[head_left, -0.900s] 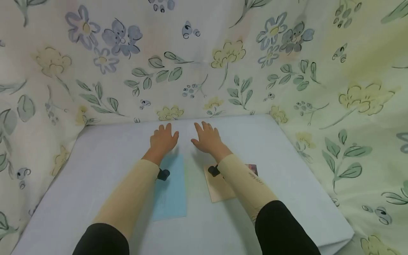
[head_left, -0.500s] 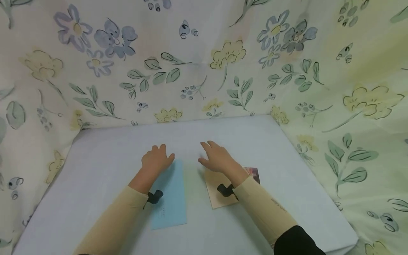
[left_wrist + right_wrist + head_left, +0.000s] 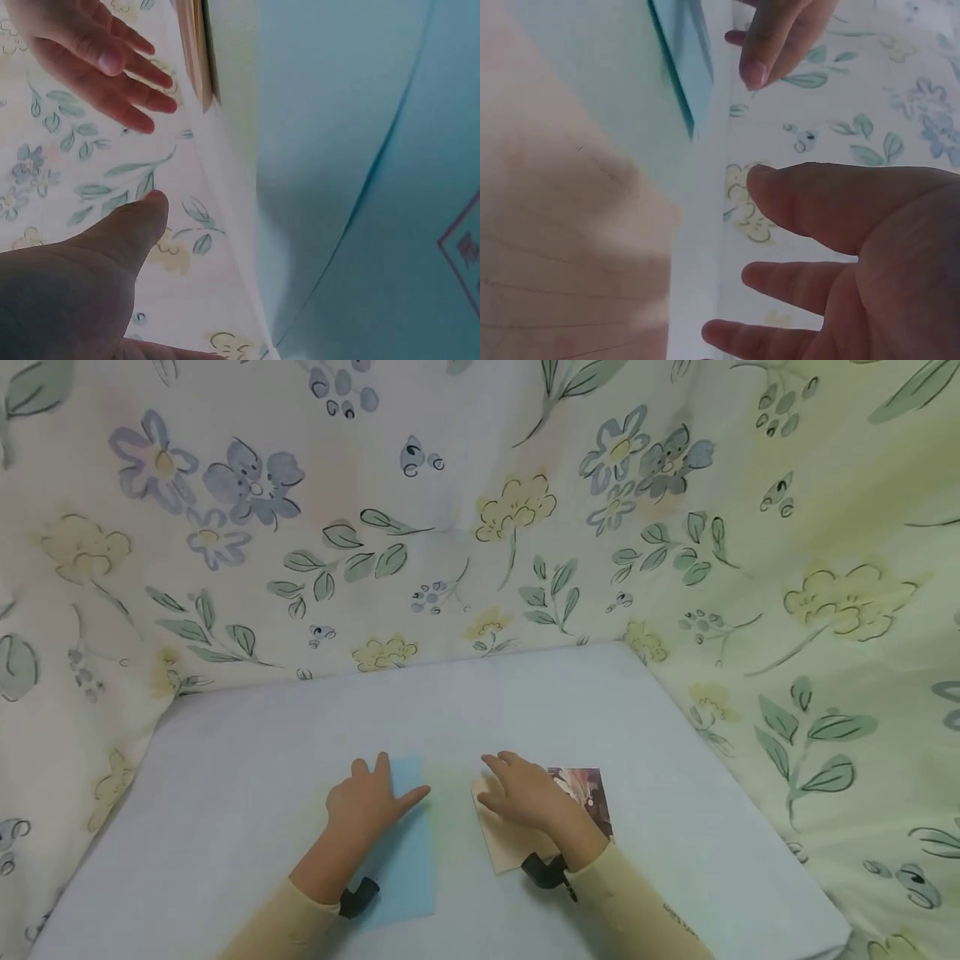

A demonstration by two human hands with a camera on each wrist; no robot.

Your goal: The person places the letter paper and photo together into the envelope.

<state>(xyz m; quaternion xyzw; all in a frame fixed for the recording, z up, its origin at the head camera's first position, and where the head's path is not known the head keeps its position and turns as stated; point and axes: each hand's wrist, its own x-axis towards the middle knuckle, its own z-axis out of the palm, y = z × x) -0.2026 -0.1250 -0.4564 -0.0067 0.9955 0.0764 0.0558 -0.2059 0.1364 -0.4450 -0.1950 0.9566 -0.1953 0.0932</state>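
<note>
In the head view my left hand (image 3: 363, 797) is over the upper left part of a long pale blue envelope (image 3: 408, 877), thumb spread out past its right edge. The left wrist view has the envelope (image 3: 322, 97) close up, with a curved flap line and part of a red printed frame. My right hand (image 3: 528, 793), fingers slightly bent, overlaps a beige paper piece (image 3: 501, 839) with a dark reddish floral picture (image 3: 588, 785) at its right. Faint lines cross the beige paper (image 3: 562, 262) in the right wrist view. Neither hand grips anything.
A white-covered table (image 3: 247, 760) lies under both papers. Behind it and along its sides hangs a flowered cloth (image 3: 450, 552). Black camera mounts (image 3: 360, 897) sit at both wrists, beside beige sleeves (image 3: 281, 922).
Both hands have drawn back from the far part of the table toward the body. They now overlap the blue envelope and the beige paper, which stay on the table.
</note>
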